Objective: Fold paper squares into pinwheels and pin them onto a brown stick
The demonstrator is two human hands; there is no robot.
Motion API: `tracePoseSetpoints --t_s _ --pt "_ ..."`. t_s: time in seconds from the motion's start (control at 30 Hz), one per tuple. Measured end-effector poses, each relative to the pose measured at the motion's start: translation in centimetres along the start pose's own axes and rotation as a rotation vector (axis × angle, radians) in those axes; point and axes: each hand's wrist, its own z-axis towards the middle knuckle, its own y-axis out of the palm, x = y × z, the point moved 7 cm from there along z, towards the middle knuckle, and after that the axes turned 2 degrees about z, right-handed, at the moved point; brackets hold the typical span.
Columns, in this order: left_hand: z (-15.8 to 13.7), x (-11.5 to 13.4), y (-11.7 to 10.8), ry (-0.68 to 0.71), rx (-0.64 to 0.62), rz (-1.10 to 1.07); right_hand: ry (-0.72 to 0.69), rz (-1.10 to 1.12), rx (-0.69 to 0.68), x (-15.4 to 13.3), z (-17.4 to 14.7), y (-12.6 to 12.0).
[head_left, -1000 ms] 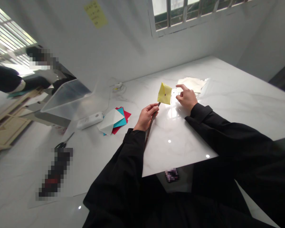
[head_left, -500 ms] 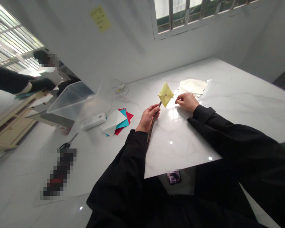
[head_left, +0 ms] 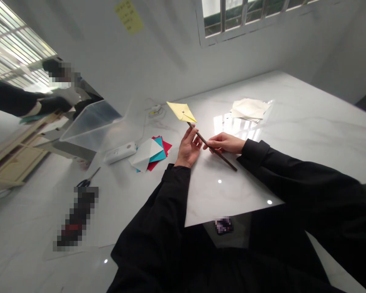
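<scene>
A brown stick (head_left: 227,160) slants over the white marble table. Its upper left end carries a yellow folded paper pinwheel (head_left: 180,110), with a small pin at the centre. My right hand (head_left: 227,142) pinches the stick near its middle, and the lower end sticks out below the fingers. Just under the paper, my left hand (head_left: 188,149) is turned palm up with its fingers apart, the fingertips close to the upper stick. Whether those fingertips touch it I cannot tell.
Left of my hands lie white, blue and red paper pieces (head_left: 146,154), a white power strip (head_left: 120,153), scissors (head_left: 87,182) and a clear plastic bin (head_left: 90,126). Cream sheets (head_left: 250,109) lie at the back right. Another person's arm (head_left: 15,97) shows at far left.
The stick has swung round, so the pinwheel moved left and its lower end points right. My right hand came in and took the stick; my left fingers loosened from it.
</scene>
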Motion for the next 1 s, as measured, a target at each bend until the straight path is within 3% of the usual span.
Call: tracePoseSetpoints --t_s 0.13,0.27,0.37,0.47,0.63,1.0 --pt "0.2 -0.7 0.0 -0.026 -0.013 0.061 -0.005 0.015 -0.099 0.1 0.0 1.5" --pt "1.0 -0.4 -1.1 -0.015 0.075 0.006 0.033 0.034 -0.14 0.2 -0.1 1.1" --pt "1.5 0.4 -2.0 0.053 0.131 -0.04 0.103 0.01 -0.248 0.3 -0.5 1.2" --pt "1.5 1.2 -2.1 0.124 0.108 -0.025 0.15 -0.006 -0.329 0.2 -0.9 1.4" --pt "1.4 1.6 -1.9 0.146 0.059 0.023 0.159 -0.009 -0.365 -0.1 -1.2 1.7" --pt "1.7 1.5 -2.9 0.105 0.142 -0.046 0.211 -0.055 -0.42 -0.1 -1.7 2.0"
